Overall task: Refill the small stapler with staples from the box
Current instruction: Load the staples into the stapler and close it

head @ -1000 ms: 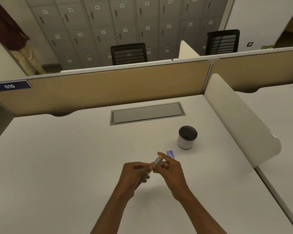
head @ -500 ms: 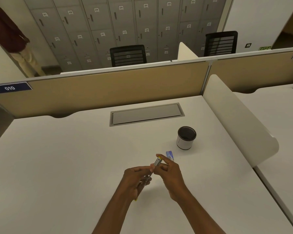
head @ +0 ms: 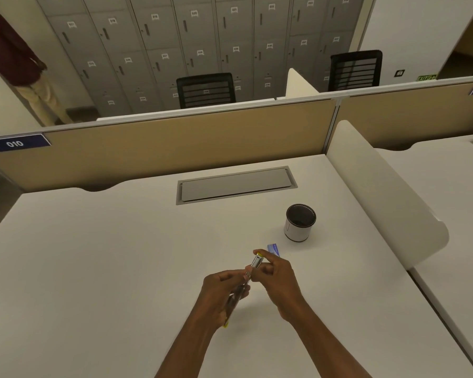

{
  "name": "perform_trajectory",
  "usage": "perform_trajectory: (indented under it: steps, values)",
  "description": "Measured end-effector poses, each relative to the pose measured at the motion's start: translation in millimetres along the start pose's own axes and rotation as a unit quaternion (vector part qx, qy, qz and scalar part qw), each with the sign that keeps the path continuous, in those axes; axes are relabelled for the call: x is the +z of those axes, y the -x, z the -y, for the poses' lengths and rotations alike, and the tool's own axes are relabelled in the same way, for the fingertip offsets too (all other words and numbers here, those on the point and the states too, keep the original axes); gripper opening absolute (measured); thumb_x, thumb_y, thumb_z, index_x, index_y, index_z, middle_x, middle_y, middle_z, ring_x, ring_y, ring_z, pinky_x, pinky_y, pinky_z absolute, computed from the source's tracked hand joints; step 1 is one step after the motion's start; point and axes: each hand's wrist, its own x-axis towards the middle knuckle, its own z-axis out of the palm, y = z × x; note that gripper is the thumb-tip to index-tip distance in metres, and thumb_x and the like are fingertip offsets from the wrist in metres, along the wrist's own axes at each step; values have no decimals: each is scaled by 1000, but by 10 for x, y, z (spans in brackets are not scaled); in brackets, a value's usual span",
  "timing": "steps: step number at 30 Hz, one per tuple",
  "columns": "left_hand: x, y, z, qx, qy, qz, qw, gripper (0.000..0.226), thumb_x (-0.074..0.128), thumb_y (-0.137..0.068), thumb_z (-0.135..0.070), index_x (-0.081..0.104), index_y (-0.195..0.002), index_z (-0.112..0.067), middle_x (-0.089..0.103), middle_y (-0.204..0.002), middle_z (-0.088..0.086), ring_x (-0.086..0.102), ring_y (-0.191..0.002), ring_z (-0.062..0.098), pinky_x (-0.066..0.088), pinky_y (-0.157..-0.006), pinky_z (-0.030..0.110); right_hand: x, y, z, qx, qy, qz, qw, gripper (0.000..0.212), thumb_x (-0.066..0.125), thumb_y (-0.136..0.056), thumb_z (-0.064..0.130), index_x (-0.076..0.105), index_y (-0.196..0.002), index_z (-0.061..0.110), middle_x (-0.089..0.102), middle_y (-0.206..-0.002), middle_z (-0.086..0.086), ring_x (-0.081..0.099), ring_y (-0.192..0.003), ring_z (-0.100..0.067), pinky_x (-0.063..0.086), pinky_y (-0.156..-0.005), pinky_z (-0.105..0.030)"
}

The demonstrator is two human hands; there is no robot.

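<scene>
Both hands hold a small yellow and metal stapler just above the white desk. My left hand wraps its body; a yellow tip pokes out below the palm. My right hand pinches the stapler's shiny front end with thumb and forefinger. The stapler seems hinged open, though the fingers hide most of it. A small blue staple box lies on the desk right behind my right hand.
A white cup with a dark rim stands behind the staple box. A grey cable hatch sits in the desk further back. A white curved divider bounds the right side, a tan partition the far edge. A person stands far left.
The stapler's metal part has drawn out longer between my hands, and my left hand has slid slightly down toward me. The staple box and cup have not moved.
</scene>
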Motion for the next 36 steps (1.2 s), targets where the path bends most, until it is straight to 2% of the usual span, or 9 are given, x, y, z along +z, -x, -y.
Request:
perform_trajectory:
  steps: [5,8,10,15,17,19,23,30,36]
  values:
    - [3,-1,-81,-20,6,34,999,23,77,-91,-15,76,-100,6,75,-89,18,73,-76,30,62,-73,36,-93,-27,135,23,-65,64,996,31,64,-95,26,64,-127,24,80,-91,-5,76,-88,-19,59,-88,-31]
    - [36,4,-140,-35,15,51,998,31,77,-90,-20,75,-103,7,72,-86,16,71,-72,29,62,-69,36,-101,-14,171,7,-56,52,997,28,59,-98,21,65,-126,24,79,-90,-6,76,-88,-20,59,-83,-26]
    - [53,-2,-153,-31,7,50,998,35,77,-90,-22,73,-106,9,72,-89,16,70,-72,27,61,-67,34,-101,-20,165,8,-39,49,998,31,60,-96,18,65,-125,24,79,-89,-6,76,-87,-21,58,-86,-30]
    - [112,-22,-84,2,-9,30,999,20,78,-90,-19,73,-91,1,73,-89,17,68,-70,27,57,-63,33,-61,-67,135,29,-44,2,999,28,58,-90,8,71,-112,18,79,-83,-4,76,-82,-21,62,-83,-36]
    - [128,-29,-55,10,-10,18,1000,23,80,-89,-20,74,-90,2,72,-84,16,68,-69,26,57,-63,33,-47,-103,112,38,-39,-19,998,25,57,-91,11,72,-109,18,79,-81,-5,76,-78,-22,63,-81,-36]
    - [138,-27,-40,16,-23,13,1000,28,81,-88,-23,74,-92,4,73,-81,16,69,-70,25,57,-65,33,-38,-129,81,39,-15,-39,998,22,56,-93,14,73,-107,17,78,-78,-5,75,-72,-21,63,-77,-34]
    - [144,-36,-6,28,-42,3,999,27,77,-92,-23,76,-96,3,74,-83,17,69,-71,24,58,-68,33,-12,-130,54,10,36,-66,997,18,55,-98,20,72,-103,21,76,-73,-2,73,-63,-15,58,-65,-19]
    - [69,-51,-39,53,-54,5,997,24,70,-96,-16,78,-92,6,71,-77,20,61,-61,22,53,-59,33,-63,-171,10,6,31,1,999,28,48,-102,24,71,-118,18,77,-84,-7,72,-76,-18,60,-78,-28]
    - [62,-45,-84,59,-75,37,995,30,70,-97,-31,82,-96,-4,77,-88,19,71,-73,24,61,-72,33,-80,-125,50,-6,-5,20,1000,29,55,-98,20,67,-122,31,78,-93,2,73,-88,-14,60,-85,-31]
